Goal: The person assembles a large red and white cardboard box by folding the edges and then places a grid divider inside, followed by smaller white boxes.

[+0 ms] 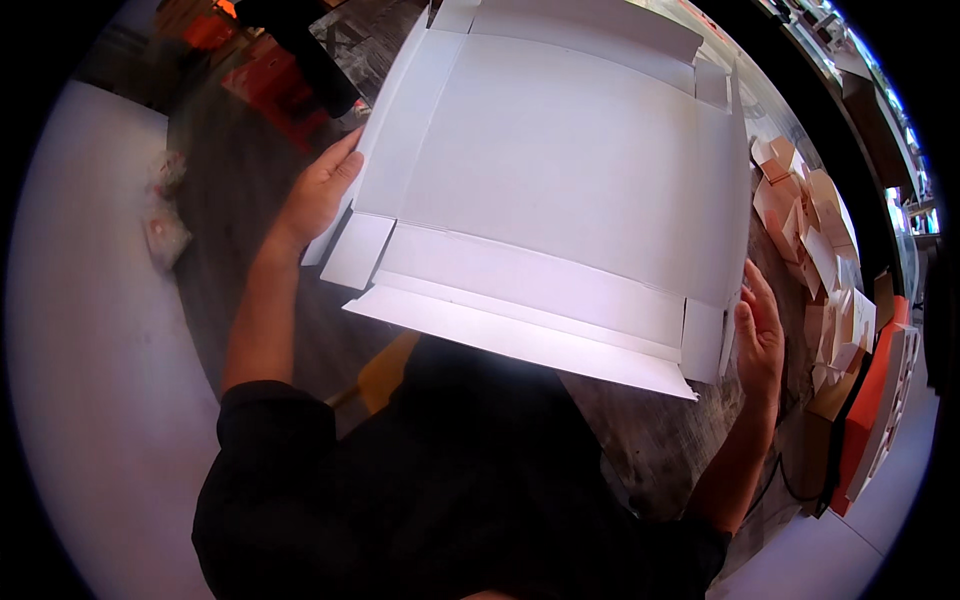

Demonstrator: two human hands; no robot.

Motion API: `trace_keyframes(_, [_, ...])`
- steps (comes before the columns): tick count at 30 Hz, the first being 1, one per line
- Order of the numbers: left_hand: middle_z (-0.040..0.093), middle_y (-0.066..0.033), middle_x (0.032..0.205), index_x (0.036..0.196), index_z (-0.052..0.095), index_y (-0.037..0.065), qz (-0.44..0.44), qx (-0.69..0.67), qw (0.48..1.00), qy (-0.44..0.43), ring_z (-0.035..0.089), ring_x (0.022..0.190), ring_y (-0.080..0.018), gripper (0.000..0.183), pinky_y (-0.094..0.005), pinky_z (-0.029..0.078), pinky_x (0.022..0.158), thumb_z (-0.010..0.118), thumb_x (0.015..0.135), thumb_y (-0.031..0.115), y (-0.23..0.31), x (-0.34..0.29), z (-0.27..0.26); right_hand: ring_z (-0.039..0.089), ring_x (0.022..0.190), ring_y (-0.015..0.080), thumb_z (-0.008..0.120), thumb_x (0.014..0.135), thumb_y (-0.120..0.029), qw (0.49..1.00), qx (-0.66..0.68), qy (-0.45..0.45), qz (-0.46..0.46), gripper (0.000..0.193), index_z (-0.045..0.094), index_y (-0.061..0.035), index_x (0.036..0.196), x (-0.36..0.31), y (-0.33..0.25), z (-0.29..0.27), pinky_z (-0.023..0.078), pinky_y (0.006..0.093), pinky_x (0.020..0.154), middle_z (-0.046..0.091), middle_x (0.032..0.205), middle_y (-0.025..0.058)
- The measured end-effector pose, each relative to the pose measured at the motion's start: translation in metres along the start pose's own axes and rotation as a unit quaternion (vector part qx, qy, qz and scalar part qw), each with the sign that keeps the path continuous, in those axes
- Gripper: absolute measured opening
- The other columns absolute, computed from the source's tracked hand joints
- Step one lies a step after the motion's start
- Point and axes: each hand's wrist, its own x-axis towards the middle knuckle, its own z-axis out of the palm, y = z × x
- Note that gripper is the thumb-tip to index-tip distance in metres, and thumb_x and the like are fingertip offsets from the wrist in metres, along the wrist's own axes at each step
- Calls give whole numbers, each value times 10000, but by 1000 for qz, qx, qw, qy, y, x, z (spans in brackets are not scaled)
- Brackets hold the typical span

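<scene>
A large white cardboard box blank [570,160] is held up in front of me, partly folded, its plain inner side facing me. Its near flap [530,335] hangs toward my body, and small corner tabs stick out at both ends of that edge. My left hand [322,190] grips the left side, thumb on the near face and the other fingers hidden behind the card. At the right side my right hand [760,325] closes on the edge near the lower right corner, its fingers along the outer face. The far edge also has a flap folded partly up.
Several folded cardboard boxes [815,230] are heaped on the right. Beside them stands an orange and white box [885,400]. A red plastic stool [275,90] is at the far left, and clear plastic bags [165,225] lie by the white surface [95,350] on the left.
</scene>
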Motion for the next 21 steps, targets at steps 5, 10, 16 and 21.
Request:
trace_keyframes(5, [560, -113, 1555, 1630, 407, 13, -43, -129, 990, -40, 526, 1404, -164, 532, -307, 400, 1177, 448, 1161, 261, 6, 3, 11, 500, 1467, 238, 610, 1084, -125, 999, -29, 1, 25, 451, 595, -131, 1534, 2, -3, 7, 429, 388, 1188, 482, 1619, 129])
trace_keyframes(10, [392, -110, 1679, 1628, 435, 47, -62, -174, 981, -67, 476, 1450, -173, 510, -331, 398, 1199, 463, 1133, 166, -5, -1, -1, 552, 1386, 218, 662, 1012, -4, 998, -43, 10, 48, 486, 654, -139, 1479, 7, -15, 17, 513, 345, 1064, 502, 1565, 116])
trace_keyframes(16, [407, -120, 1682, 1604, 501, 100, -86, -102, 986, -98, 468, 1480, -198, 575, -333, 417, 1189, 535, 1033, 40, -18, 4, 4, 607, 1250, 205, 773, 933, -72, 993, -96, 54, 47, 551, 654, -126, 1468, 6, -9, 33, 547, 343, 955, 552, 1437, 113])
trace_keyframes(21, [581, -152, 1555, 1582, 513, 66, 3, 136, 986, -97, 554, 1412, -204, 595, -316, 415, 1178, 602, 994, 59, -7, 6, 9, 645, 1133, 234, 837, 879, -143, 983, -163, 50, 67, 629, 637, -119, 1474, 9, -10, 33, 539, 350, 936, 652, 1274, 127])
